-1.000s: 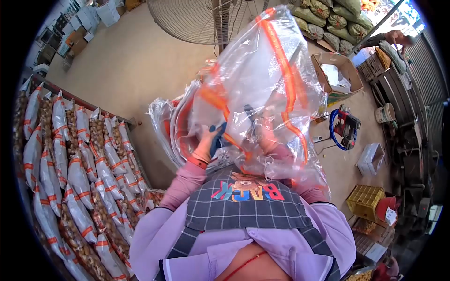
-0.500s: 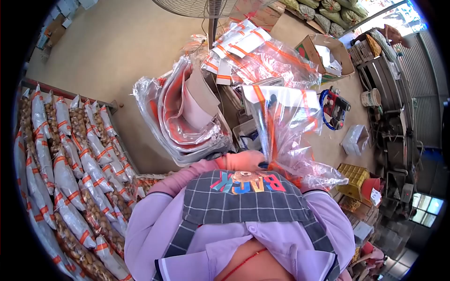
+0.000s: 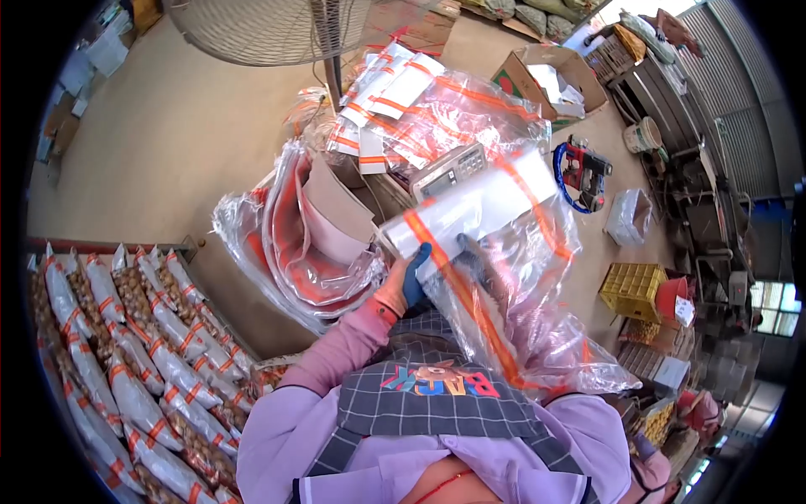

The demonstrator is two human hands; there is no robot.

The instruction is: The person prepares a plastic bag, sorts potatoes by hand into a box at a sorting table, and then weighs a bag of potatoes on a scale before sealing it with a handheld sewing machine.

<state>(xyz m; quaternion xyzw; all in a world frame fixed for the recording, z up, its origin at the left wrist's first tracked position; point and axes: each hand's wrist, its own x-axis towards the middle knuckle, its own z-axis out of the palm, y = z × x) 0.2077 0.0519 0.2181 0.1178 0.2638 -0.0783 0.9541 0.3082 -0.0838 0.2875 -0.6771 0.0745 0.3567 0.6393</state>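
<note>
A clear plastic bag [image 3: 483, 315] with orange stripes and a white printed panel is spread in front of my apron. My left hand [image 3: 405, 281], its fingers partly covered in blue, is closed on the bag's left edge, thumb on top. Through the clear film my right hand [image 3: 483, 265] shows with dark-blue-covered fingers closed on the bag near its middle; its wrist is covered by plastic. Beyond the bag is a grey device with a display and keys [image 3: 449, 172]. Left of my left hand, a thick folded stack of striped bags [image 3: 294, 227] curves around.
Filled, striped bags [image 3: 143, 370] fill a rack at the left. More flat bags [image 3: 395, 101] lie ahead, beside a fan [image 3: 269, 29]. To the right are a cardboard box [image 3: 537, 80], a blue-rimmed item [image 3: 579, 176], a white bin [image 3: 630, 217], a yellow crate [image 3: 631, 291] and another person [image 3: 651, 475].
The bag has been raised and turned, its panel now tilted. My left hand has moved up and left, its thumb now visible. The device has come into view, and the camera view has shifted.
</note>
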